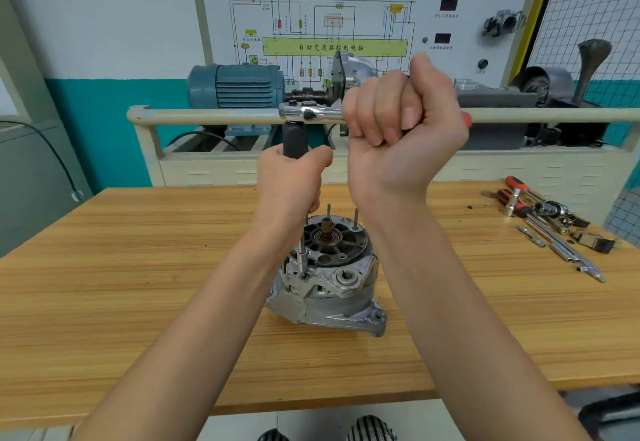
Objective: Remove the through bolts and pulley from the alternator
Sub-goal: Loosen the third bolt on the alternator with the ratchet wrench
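Several loose tools [550, 222] are lying at the table's [138, 267] right edge, well apart from the work. Standing mid-table, the alternator [329, 274] is showing its grey housing, central shaft and thin through bolts [355, 219] sticking up. The left hand [292, 181] is gripping a black-handled driver [294, 139] seated on a near-left bolt, while the right hand [401, 122] is clenching the ratchet [308, 111] handle above.

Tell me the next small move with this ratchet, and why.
Probably swing the ratchet handle with the right hand while the left hand steadies the black grip: the extension's tip sits on a bolt at the alternator's near rim.
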Available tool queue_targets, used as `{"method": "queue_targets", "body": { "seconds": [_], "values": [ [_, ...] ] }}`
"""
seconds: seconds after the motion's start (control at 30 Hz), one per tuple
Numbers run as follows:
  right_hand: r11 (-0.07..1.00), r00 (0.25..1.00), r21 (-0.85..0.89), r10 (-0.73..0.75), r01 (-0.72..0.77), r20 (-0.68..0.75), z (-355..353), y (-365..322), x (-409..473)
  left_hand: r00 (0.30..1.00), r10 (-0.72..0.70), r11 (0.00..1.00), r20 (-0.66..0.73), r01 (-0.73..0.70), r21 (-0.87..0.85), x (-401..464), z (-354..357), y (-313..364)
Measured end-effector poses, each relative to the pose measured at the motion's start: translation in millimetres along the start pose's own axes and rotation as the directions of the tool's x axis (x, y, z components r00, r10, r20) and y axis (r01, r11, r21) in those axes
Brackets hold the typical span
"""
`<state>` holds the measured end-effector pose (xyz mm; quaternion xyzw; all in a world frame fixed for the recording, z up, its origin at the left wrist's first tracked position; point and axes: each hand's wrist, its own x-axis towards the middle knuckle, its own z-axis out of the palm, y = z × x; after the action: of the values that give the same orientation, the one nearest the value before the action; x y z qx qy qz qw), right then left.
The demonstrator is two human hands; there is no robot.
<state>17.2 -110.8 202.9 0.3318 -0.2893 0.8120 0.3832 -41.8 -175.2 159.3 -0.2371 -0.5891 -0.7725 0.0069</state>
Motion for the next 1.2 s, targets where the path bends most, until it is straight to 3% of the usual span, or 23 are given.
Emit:
{"method": "queue_targets", "body": {
  "seconds": [0.07,0.13,0.27,0.37,0.43,0.53,0.67,0.8,0.9,1.03,1.13,1.2],
  "values": [
    [0.984,0.988,-0.103,-0.137,0.143,0.066,6.7,5.1,-8.1,1.000,0.018,1.000,-0.013,-0.018,0.000,-0.1,0.7,-1.3],
    [0.975,0.983,-0.141,-0.162,0.173,0.090,8.4,6.0,-7.5,0.999,0.009,1.000,0.047,-0.009,-0.008,0.7,-1.8,-0.7],
    [0.994,0.994,0.019,0.108,-0.108,0.000,-5.5,-2.8,16.5,0.954,-0.039,0.998,0.298,0.051,-0.033,5.4,-16.6,3.8],
    [0.895,0.922,0.289,0.378,-0.341,-0.082,-21.8,-1.6,35.2,0.852,-0.077,0.988,0.517,0.134,-0.072,9.4,-24.8,7.4],
    [0.814,0.876,0.433,0.471,-0.387,-0.105,-31.7,2.0,42.0,0.826,-0.083,0.985,0.557,0.153,-0.080,9.6,-23.0,8.1],
    [0.808,0.871,0.474,0.467,-0.350,-0.153,-35.4,3.2,41.8,0.876,-0.088,0.990,0.474,0.131,-0.060,7.8,-17.4,6.6],
    [0.888,0.921,0.388,0.338,-0.245,-0.192,-26.7,-1.9,29.8,0.969,-0.059,0.998,0.241,0.063,-0.009,2.5,-7.9,3.9],
    [0.992,0.993,0.089,0.100,-0.095,-0.061,-7.9,0.5,12.8,1.000,-0.005,1.000,0.027,0.005,0.008,1.4,-0.6,1.7],
    [1.000,0.999,0.003,0.021,-0.021,0.029,-1.9,3.2,6.5,1.000,0.002,1.000,0.020,-0.003,0.022,0.4,-0.7,1.5],
    [0.963,0.972,0.155,0.230,-0.223,-0.035,-13.0,-4.8,23.5,0.962,-0.023,0.999,0.272,0.032,-0.030,1.7,-15.4,5.9],
    [0.825,0.885,0.385,0.464,-0.414,-0.043,-23.7,-2.9,37.9,0.851,-0.042,0.988,0.524,0.113,-0.104,3.2,-22.8,8.6],
    [0.760,0.851,0.487,0.521,-0.430,-0.062,-29.0,1.6,40.8,0.827,-0.060,0.986,0.559,0.137,-0.097,3.1,-21.8,8.2]
  ]
}}
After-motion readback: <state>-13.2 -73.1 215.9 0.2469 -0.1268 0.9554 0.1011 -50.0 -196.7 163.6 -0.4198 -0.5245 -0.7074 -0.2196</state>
